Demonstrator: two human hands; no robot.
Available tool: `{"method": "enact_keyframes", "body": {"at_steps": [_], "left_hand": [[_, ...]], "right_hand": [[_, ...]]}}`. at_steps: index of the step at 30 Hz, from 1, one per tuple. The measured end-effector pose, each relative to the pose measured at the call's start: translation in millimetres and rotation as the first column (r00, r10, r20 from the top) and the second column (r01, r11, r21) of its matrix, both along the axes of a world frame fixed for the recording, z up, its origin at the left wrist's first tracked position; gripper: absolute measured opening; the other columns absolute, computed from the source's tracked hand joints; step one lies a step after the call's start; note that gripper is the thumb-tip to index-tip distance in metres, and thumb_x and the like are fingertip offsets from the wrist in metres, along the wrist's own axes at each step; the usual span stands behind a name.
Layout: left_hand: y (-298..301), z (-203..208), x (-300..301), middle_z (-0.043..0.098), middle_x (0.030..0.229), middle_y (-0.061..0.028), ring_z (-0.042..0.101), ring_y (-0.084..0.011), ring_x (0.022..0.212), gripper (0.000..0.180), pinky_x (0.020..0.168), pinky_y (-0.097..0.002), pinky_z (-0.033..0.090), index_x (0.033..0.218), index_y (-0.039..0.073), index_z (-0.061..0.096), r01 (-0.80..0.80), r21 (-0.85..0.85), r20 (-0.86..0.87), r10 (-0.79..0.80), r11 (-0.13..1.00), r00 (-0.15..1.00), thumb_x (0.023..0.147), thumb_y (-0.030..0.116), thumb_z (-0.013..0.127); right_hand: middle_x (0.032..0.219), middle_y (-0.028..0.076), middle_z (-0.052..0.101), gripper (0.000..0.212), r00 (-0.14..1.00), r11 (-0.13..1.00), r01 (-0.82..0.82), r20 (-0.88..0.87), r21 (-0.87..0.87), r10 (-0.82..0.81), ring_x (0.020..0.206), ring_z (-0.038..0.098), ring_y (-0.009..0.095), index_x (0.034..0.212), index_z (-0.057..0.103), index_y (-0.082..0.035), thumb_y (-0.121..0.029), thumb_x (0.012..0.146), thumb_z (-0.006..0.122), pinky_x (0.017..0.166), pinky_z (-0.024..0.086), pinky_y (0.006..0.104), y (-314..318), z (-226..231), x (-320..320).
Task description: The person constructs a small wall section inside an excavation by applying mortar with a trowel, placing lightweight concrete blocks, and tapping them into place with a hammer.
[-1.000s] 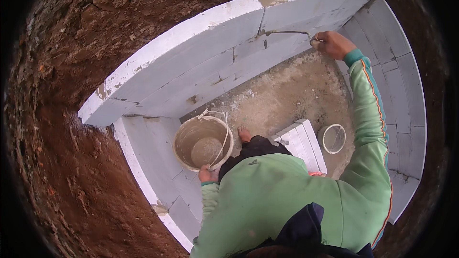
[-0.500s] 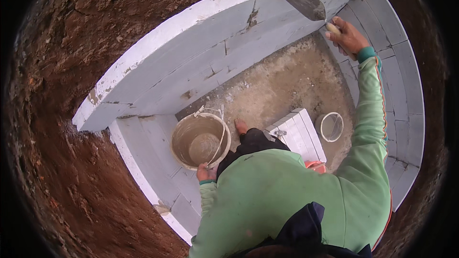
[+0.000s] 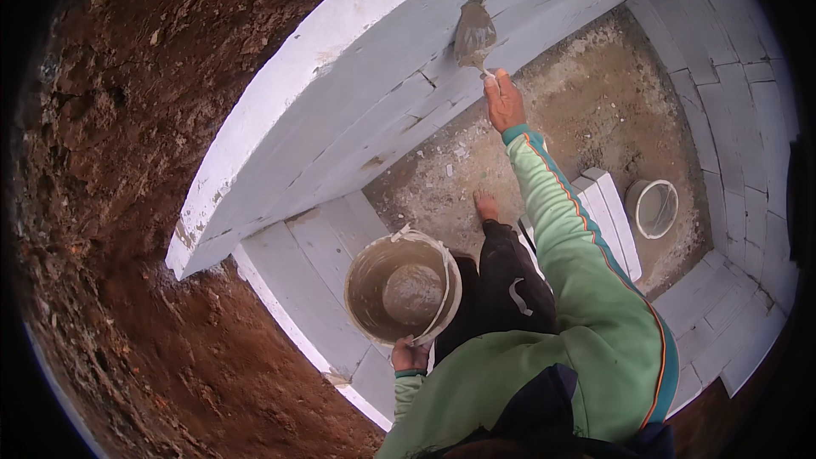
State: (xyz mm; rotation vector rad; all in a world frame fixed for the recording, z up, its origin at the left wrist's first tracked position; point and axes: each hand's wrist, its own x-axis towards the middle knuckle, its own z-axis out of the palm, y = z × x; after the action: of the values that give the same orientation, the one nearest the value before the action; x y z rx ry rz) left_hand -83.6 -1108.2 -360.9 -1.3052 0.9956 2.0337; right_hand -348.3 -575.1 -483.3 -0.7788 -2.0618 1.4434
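Note:
My right hand [image 3: 505,102] is closed round the handle of a trowel [image 3: 474,34]. The trowel's blade, coated in wet grey mortar, lies against the inner face of the white block wall [image 3: 374,76], at a vertical joint near the top. My left hand [image 3: 410,354] grips the near rim of a bucket [image 3: 357,289]. Mortar smears line the bucket's inside, with some mortar at its bottom; its wire handle leans over the right side of the opening.
Pale blocks [image 3: 608,208] stand stacked on the dusty floor [image 3: 586,102] right of my legs. A smaller white pail [image 3: 631,208] sits beyond them. Block walls [image 3: 739,127] surround me, with reddish soil [image 3: 127,161] outside on the left.
The trowel has come left and down from near the wall's top right, its blade now against the wall's inner face. My left hand stays on the bucket; the whole view has shifted.

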Motion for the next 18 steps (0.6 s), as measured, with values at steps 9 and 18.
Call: {"method": "enact_keyframes", "body": {"at_steps": [9,18], "left_hand": [[28,-15,23,0.059,0.138,-0.0257,0.06,-0.0473,0.125,0.061,0.106,-0.0666,0.051,0.141,-0.004,0.047,-0.08,-0.019,0.134,0.082,0.997,0.988,0.081,0.001,0.055],[45,-14,43,0.058,0.139,-0.027,0.059,-0.0497,0.125,0.064,0.108,-0.0666,0.049,0.14,-0.006,0.046,-0.123,-0.028,0.125,0.126,0.992,0.984,0.078,0.002,0.058]], "right_hand": [[0.088,0.017,0.067,0.037,0.996,0.997,-0.06,0.055,-0.049,0.063,0.083,0.066,0.034,0.119,0.058,-0.003,-0.038,0.108,0.052,0.076,0.051,0.0432,4,-116,-5],[0.082,0.015,0.062,0.03,0.975,0.981,0.187,-0.133,0.058,-0.179,0.072,0.058,0.032,0.112,0.059,-0.002,-0.031,0.107,0.055,0.07,0.049,0.0405,-62,-8,4]]}}
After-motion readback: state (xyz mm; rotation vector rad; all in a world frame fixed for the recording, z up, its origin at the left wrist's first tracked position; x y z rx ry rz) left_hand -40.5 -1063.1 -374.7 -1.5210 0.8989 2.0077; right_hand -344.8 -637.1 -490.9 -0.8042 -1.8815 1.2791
